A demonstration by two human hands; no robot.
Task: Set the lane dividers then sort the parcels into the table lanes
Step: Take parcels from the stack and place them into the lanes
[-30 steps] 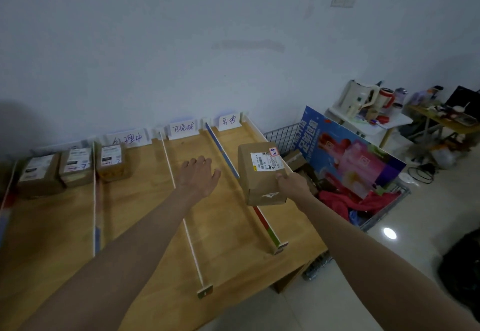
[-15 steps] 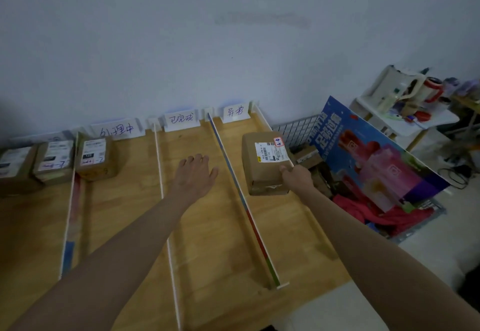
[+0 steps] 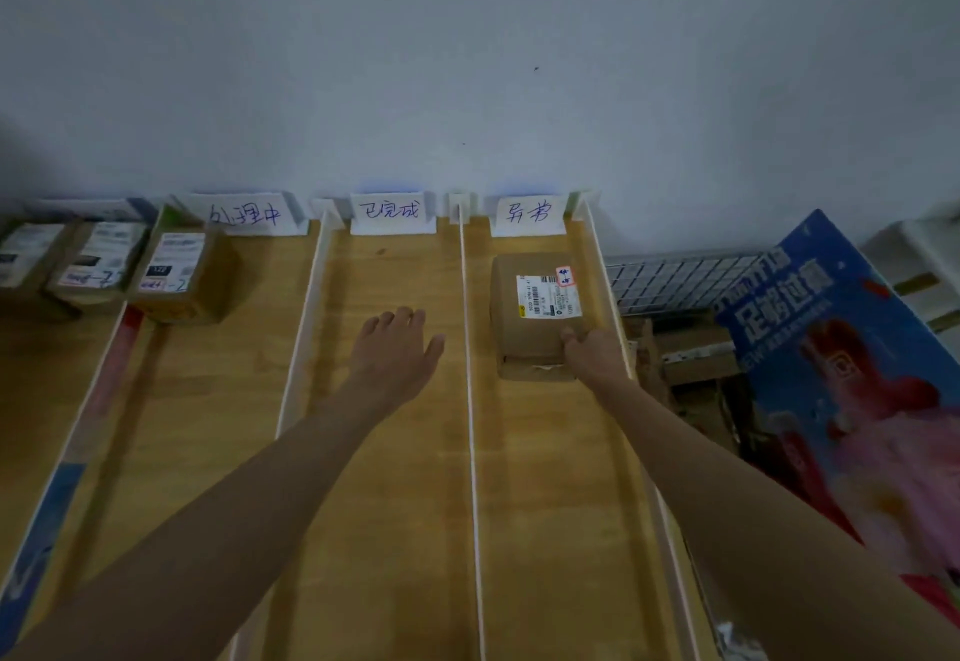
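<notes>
While the left hand (image 3: pixel 397 348) is held flat and open over the middle lane, a labelled cardboard parcel (image 3: pixel 535 315) is gripped at its near corner by the right hand (image 3: pixel 592 356) in the rightmost lane, between two white dividers (image 3: pixel 467 348).

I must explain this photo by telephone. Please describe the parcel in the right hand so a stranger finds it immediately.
Start at the wooden table against the wall and take its rightmost lane. The brown parcel lies there, near the lane's paper sign, with the right hand gripping its near corner. It is alone in its lane and carries a small red-edged sticker; the other parcels sit far left.
</notes>
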